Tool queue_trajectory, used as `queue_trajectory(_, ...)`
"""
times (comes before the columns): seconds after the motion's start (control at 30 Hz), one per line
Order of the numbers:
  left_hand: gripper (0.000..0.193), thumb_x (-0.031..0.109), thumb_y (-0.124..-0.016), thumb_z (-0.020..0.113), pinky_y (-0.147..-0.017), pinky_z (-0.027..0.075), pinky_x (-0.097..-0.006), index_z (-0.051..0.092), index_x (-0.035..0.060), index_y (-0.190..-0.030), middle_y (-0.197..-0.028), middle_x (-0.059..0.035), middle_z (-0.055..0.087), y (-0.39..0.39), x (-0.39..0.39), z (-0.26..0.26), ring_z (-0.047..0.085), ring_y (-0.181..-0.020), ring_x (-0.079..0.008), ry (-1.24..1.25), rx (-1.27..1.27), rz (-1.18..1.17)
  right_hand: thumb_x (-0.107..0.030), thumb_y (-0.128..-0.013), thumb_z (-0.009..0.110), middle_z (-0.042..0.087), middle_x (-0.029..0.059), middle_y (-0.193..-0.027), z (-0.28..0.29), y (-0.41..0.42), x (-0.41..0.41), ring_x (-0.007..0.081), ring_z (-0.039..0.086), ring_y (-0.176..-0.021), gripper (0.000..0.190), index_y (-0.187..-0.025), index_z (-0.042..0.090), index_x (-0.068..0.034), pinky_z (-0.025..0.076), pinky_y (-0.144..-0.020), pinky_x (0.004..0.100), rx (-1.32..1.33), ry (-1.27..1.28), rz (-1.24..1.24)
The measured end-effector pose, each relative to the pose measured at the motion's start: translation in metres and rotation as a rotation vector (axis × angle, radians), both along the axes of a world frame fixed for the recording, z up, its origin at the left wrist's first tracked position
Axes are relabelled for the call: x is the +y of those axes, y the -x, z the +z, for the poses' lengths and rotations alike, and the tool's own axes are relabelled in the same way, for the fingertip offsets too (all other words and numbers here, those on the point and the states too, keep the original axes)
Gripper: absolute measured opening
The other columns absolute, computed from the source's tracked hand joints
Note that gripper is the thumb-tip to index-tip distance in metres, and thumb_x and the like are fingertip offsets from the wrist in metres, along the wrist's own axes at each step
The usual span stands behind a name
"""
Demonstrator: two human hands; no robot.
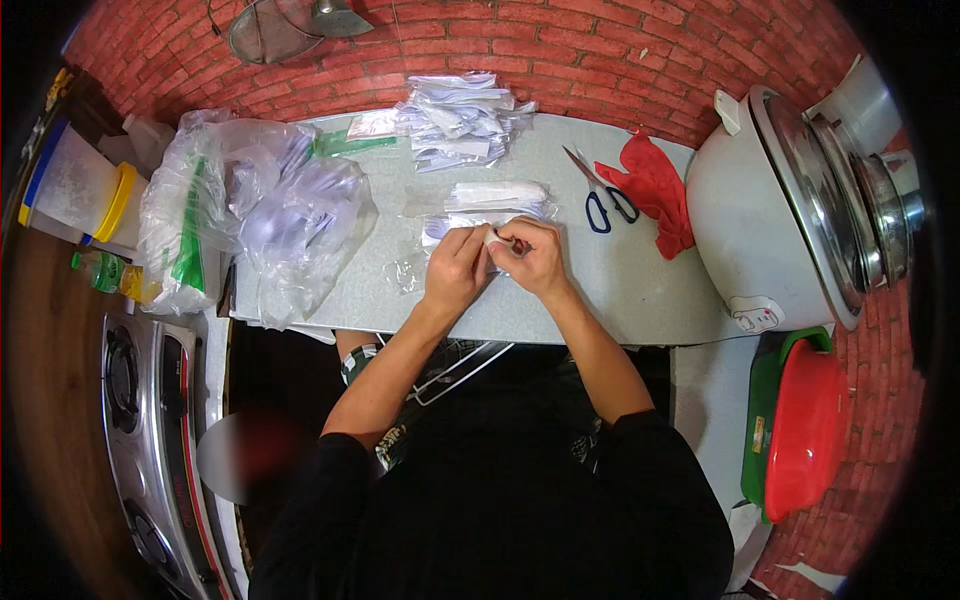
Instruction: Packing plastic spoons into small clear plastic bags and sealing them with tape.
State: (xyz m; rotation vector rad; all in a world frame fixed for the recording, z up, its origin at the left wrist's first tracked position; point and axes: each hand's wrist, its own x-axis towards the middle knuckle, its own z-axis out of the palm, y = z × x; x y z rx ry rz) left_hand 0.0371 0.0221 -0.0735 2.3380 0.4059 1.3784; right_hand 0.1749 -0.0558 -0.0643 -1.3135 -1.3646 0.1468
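My left hand (pixel 456 264) and my right hand (pixel 534 253) meet over the table, fingertips pinched around a small white rolled piece (pixel 493 237), perhaps paper; the fingers cover much of it. Just beyond them lies a stack of white folded napkins (pixel 499 196). White plastic cutlery (pixel 435 229) shows beside my left fingers, partly hidden by my hands. A clear plastic wrapper (pixel 405 274) lies left of my left hand. Farther back is a pile of clear packets (pixel 459 124) with white contents.
Dark-handled scissors (pixel 598 211) lie open beside a red cloth (pixel 646 191). A large rice cooker (pixel 720 202) bounds the right side. Clear bags (pixel 300 232) of white plastic utensils cover the table's left. A gas stove (pixel 142 450) stands lower left, a red basin (pixel 806 431) lower right.
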Motion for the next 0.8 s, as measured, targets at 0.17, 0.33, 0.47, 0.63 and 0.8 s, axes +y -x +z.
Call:
queue_trajectory(0.17, 0.017, 0.0, -0.08, 0.069, -0.058, 0.05, -0.036, 0.069, -0.0017, -0.096, -0.078, -0.0149, 0.063, 0.0, 0.003, -0.001, 0.062, -0.065, -0.0282, 0.351, -0.075, 0.005, -0.005, -0.075, 0.074, 0.058, 0.0028, -0.07, 0.003, 0.0, 0.0, 0.0102, 0.049, -0.061, 0.021, -0.093, 0.067, -0.001, 0.041, -0.056, 0.0256, 0.058, -0.023, 0.079)
queue_trajectory(0.33, 0.015, 0.005, -0.078, 0.073, -0.055, 0.049, -0.0319, 0.068, -0.0006, -0.091, -0.074, -0.0128, 0.063, 0.001, 0.006, -0.007, 0.062, -0.061, -0.0234, 0.269, 0.006, -0.041, -0.001, -0.079, 0.069, 0.059, 0.0022, -0.076, -0.003, -0.007, -0.001, 0.0101, 0.05, -0.064, 0.023, -0.102, 0.066, -0.001, 0.043, -0.058, 0.025, 0.152, 0.026, 0.057)
queue_trajectory(0.47, 0.028, 0.007, -0.074, 0.076, -0.058, 0.048, -0.0275, 0.069, -0.0001, -0.1, -0.08, -0.0078, 0.065, 0.003, 0.002, 0.007, 0.06, -0.065, -0.0165, 0.303, -0.007, -0.064, 0.005, -0.08, 0.062, 0.062, 0.0066, -0.081, 0.01, -0.007, -0.003, 0.0133, 0.055, -0.065, 0.026, -0.105, 0.068, -0.001, 0.044, -0.059, 0.0264, -0.017, -0.033, -0.002)
queue_trajectory(0.63, 0.051, 0.01, -0.073, 0.078, -0.061, 0.049, -0.0266, 0.063, 0.0017, -0.121, -0.095, -0.0102, 0.066, 0.002, 0.001, 0.013, 0.061, -0.073, -0.0157, 0.405, -0.074, -0.243, 0.011, -0.08, 0.057, 0.064, 0.0095, -0.084, 0.009, -0.01, -0.003, 0.016, 0.058, -0.065, 0.032, -0.107, 0.069, -0.001, 0.046, -0.059, 0.0277, -0.071, -0.056, 0.027)
queue_trajectory(0.8, 0.056, 0.006, -0.077, 0.075, -0.068, 0.053, -0.0268, 0.059, 0.0026, -0.13, -0.107, -0.012, 0.066, 0.003, 0.006, 0.004, 0.064, -0.084, -0.0166, 0.423, -0.01, -0.282, 0.01, -0.081, 0.057, 0.066, 0.009, -0.085, 0.009, -0.004, -0.003, 0.0138, 0.06, -0.067, 0.027, -0.104, 0.069, 0.0, 0.046, -0.06, 0.0254, -0.028, -0.019, 0.024)
